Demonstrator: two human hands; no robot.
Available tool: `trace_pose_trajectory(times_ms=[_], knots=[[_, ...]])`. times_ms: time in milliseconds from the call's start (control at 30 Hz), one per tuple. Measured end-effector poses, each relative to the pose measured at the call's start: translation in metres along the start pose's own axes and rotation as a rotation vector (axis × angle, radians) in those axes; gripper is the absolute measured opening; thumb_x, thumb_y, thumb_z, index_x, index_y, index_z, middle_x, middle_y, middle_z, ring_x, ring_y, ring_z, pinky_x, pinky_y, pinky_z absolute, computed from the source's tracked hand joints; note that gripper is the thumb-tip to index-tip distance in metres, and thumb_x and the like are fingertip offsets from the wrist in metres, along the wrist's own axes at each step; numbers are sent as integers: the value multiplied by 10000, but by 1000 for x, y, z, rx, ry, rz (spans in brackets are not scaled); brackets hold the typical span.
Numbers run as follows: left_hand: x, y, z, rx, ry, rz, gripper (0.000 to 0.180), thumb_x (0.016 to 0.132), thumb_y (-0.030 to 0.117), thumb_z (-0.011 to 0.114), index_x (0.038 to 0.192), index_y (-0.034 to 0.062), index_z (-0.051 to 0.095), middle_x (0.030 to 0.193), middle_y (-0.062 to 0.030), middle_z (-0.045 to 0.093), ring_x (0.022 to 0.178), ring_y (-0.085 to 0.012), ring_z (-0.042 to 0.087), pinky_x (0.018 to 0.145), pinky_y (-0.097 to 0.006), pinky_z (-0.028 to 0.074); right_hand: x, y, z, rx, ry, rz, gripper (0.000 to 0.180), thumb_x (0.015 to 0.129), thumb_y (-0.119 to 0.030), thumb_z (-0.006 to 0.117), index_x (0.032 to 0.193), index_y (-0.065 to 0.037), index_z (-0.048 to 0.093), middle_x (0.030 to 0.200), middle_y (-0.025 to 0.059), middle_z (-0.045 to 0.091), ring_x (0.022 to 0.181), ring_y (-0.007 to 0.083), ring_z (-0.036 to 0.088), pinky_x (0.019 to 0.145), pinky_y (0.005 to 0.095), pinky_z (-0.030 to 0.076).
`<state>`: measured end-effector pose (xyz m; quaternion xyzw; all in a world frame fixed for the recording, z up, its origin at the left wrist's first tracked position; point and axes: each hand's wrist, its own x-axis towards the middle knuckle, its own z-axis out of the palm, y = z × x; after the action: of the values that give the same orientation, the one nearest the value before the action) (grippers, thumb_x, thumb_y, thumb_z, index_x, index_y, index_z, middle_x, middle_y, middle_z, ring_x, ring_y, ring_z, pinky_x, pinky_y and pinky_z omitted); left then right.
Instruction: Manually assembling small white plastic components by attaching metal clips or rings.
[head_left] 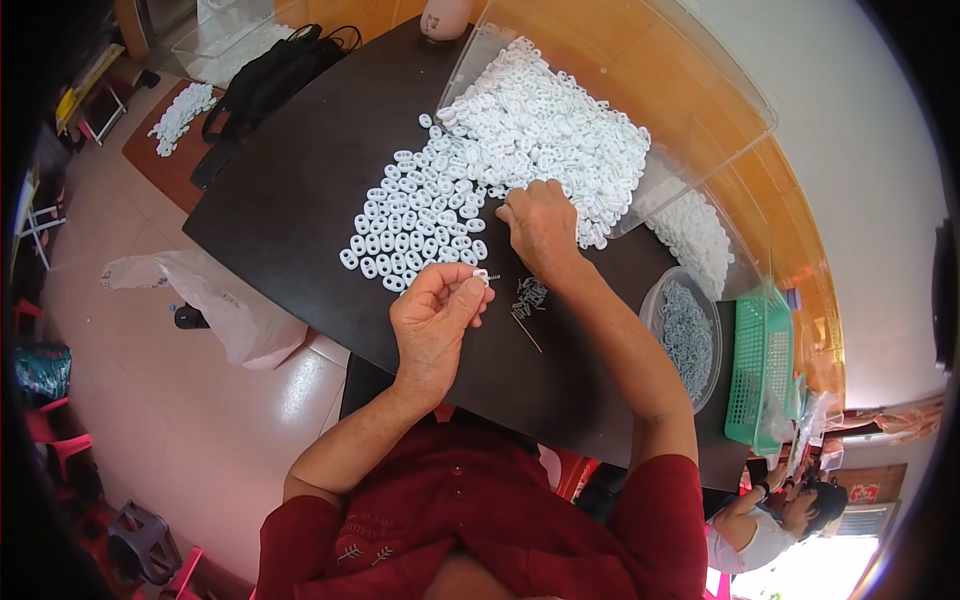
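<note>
My left hand (pixel 436 318) is raised over the dark table (pixel 300 180) and pinches one small white plastic ring piece (pixel 481 275) between thumb and fingertips. My right hand (pixel 540 225) rests knuckles-up at the near edge of a big heap of the same white pieces (pixel 545 125), fingers curled down into them; what it holds is hidden. To the left of that hand, several white pieces lie laid out in rows (pixel 415 225). A small cluster of little metal pins (pixel 530 293) lies on the table just below my right hand.
A clear plastic lid or bin (pixel 690 90) tilts over the heap. A clear round bowl of metal parts (pixel 685 335) and a green basket (pixel 762 365) sit at right. A black bag (pixel 265 80) lies far left. Another person (pixel 775 515) sits lower right. A plastic bag (pixel 215 300) hangs off the table's left edge.
</note>
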<state>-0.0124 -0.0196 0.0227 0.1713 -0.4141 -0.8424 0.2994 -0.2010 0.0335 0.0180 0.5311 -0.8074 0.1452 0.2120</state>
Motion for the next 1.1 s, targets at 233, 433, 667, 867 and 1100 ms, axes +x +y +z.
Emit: trace_pose_trajectory(times_ms=[233, 433, 667, 867, 1100], knots=[[1, -2, -2, -48, -5, -10, 99, 875, 36, 607, 949, -29, 600, 827, -93, 640, 651, -100, 547, 616, -227, 455, -11, -2, -16, 182, -22, -8, 74, 766, -88, 653, 752, -32, 607, 731, 139, 586, 708, 317, 546, 616, 406, 440], [-2, 1, 2, -36, -9, -15, 152, 867, 28, 607, 1003, -38, 617, 802, -80, 633, 646, -94, 549, 608, -216, 451, -28, -16, -48, 603, -162, 316, 132, 830, -49, 595, 939, 6, 644, 790, 84, 637, 709, 160, 577, 646, 289, 458], [-7, 3, 3, 21, -34, -48, 164, 866, 37, 608, 1011, -38, 626, 785, -68, 634, 642, -79, 552, 577, -202, 441, -36, -31, -82, 1258, -354, 635, 167, 845, -49, 609, 992, 20, 648, 810, 12, 617, 703, 68, 524, 633, 212, 425], [-11, 3, 8, 84, -19, -71, 141, 865, 32, 602, 992, -26, 621, 785, -61, 633, 659, -69, 560, 565, -191, 432, -44, -35, -86, 1384, -327, 718, 174, 843, -51, 626, 996, 29, 647, 805, 18, 624, 698, 66, 529, 634, 212, 429], [-14, 1, 9, 109, -23, -15, 128, 868, 29, 591, 985, -13, 620, 791, -39, 624, 680, -60, 563, 565, -187, 428, -45, -38, -86, 1355, -307, 691, 167, 844, -36, 622, 997, 24, 651, 819, 21, 636, 707, 60, 545, 638, 195, 436]])
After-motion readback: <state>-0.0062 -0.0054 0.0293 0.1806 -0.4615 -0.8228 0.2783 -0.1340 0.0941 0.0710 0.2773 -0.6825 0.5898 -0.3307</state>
